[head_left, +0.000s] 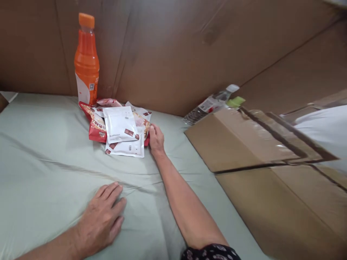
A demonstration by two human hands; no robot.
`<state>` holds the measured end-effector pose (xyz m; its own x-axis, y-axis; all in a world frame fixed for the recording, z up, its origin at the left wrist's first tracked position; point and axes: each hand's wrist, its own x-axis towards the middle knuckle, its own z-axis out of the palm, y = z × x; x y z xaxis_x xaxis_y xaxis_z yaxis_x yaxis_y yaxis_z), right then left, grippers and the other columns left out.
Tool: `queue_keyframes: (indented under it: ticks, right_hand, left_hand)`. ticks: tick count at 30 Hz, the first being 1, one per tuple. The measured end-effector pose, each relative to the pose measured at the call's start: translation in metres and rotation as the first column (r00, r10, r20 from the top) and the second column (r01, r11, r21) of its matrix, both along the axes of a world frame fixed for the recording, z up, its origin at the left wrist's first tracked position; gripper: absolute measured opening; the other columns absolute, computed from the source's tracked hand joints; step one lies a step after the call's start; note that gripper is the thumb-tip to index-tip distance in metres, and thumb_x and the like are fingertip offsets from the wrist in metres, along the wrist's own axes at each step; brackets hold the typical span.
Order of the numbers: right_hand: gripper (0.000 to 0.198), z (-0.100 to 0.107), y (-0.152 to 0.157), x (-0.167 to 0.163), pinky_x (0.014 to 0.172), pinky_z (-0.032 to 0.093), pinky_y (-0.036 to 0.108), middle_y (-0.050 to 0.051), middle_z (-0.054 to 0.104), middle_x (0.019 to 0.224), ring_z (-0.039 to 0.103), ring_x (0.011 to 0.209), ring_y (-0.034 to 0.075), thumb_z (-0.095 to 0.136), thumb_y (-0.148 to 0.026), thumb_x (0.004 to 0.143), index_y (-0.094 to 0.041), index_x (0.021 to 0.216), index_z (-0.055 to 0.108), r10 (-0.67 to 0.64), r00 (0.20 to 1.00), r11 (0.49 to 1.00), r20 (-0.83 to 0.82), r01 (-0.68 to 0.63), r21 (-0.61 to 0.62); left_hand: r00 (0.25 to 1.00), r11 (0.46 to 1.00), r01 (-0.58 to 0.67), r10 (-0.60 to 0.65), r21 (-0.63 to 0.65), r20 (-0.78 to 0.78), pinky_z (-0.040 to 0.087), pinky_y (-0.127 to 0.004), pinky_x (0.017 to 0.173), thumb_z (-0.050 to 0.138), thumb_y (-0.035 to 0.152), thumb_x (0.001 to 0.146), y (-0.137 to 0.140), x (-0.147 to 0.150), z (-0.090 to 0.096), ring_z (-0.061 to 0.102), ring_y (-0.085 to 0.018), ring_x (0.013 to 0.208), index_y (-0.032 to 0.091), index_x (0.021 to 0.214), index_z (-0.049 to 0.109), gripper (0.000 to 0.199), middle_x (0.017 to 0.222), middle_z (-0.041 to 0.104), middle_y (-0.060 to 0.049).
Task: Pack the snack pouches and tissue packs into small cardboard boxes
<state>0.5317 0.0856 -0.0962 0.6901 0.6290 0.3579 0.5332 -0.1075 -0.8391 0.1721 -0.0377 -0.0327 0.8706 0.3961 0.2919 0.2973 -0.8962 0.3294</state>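
Pale green cloth covers a surface walled at the far side by brown cardboard, where the person's right hand reaches out, fingers curled against the right edge of a small pile of snack packets, white pouches lying over red ones. Just behind the pile an orange drink bottle stands upright, while the left hand lies open and flat on the near cloth, well apart from the packets. To the right a cardboard box with open flaps lies beside a clear water bottle on its side.
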Motion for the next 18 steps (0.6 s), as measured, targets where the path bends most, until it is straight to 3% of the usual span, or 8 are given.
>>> queue_keyframes:
  ticks: [5, 10, 14, 18]
  right_hand:
    - [0.063, 0.002, -0.006, 0.000, 0.101, 0.055, 0.045, 0.013, 0.074, 0.119, 0.069, 0.107, 0.025, 0.040, -0.067, 0.093, -0.018, 0.121, 0.068, -0.009, 0.999, 1.000, -0.049, 0.010, 0.019]
    - [0.051, 0.020, -0.016, -0.013, 0.096, 0.055, 0.048, 0.009, 0.075, 0.095, 0.068, 0.094, 0.028, 0.051, -0.065, 0.076, -0.021, 0.092, 0.070, -0.013, 0.994, 1.000, -0.106, 0.012, -0.005]
    - [0.032, 0.032, -0.025, -0.022, 0.096, 0.048, 0.060, 0.008, 0.067, 0.077, 0.064, 0.090, 0.037, 0.058, -0.055, 0.061, -0.027, 0.072, 0.064, -0.043, 0.987, 0.998, -0.153, 0.035, -0.052]
    - [0.019, 0.022, -0.026, -0.016, 0.086, 0.052, 0.058, 0.009, 0.068, 0.075, 0.068, 0.096, 0.043, 0.057, -0.051, 0.067, -0.033, 0.068, 0.060, -0.100, 0.993, 0.977, -0.069, 0.085, -0.195]
  left_hand:
    - [1.000, 0.999, -0.004, 0.004, -0.036, -0.006, 0.058, -0.054, 0.109, 0.063, 0.022, 0.091, -0.003, 0.000, 0.000, 0.063, -0.038, 0.136, 0.016, 0.122, 0.067, 0.032, 0.142, 0.070, -0.017]
    - [0.998, 0.994, -0.028, 0.021, -0.109, -0.061, 0.048, -0.050, 0.120, 0.065, 0.033, 0.096, -0.008, -0.003, 0.002, 0.057, -0.034, 0.143, 0.018, 0.125, 0.065, 0.033, 0.147, 0.066, -0.016]
    - [0.989, 0.997, 0.032, -0.042, -0.072, -0.142, 0.045, -0.043, 0.118, 0.059, 0.041, 0.101, -0.011, -0.004, 0.009, 0.055, -0.030, 0.143, 0.017, 0.122, 0.064, 0.032, 0.146, 0.065, -0.014]
    - [0.977, 0.998, 0.070, -0.069, 0.001, -0.200, 0.045, -0.039, 0.112, 0.055, 0.044, 0.103, -0.010, -0.005, 0.007, 0.056, -0.029, 0.139, 0.017, 0.115, 0.066, 0.031, 0.141, 0.066, -0.013]
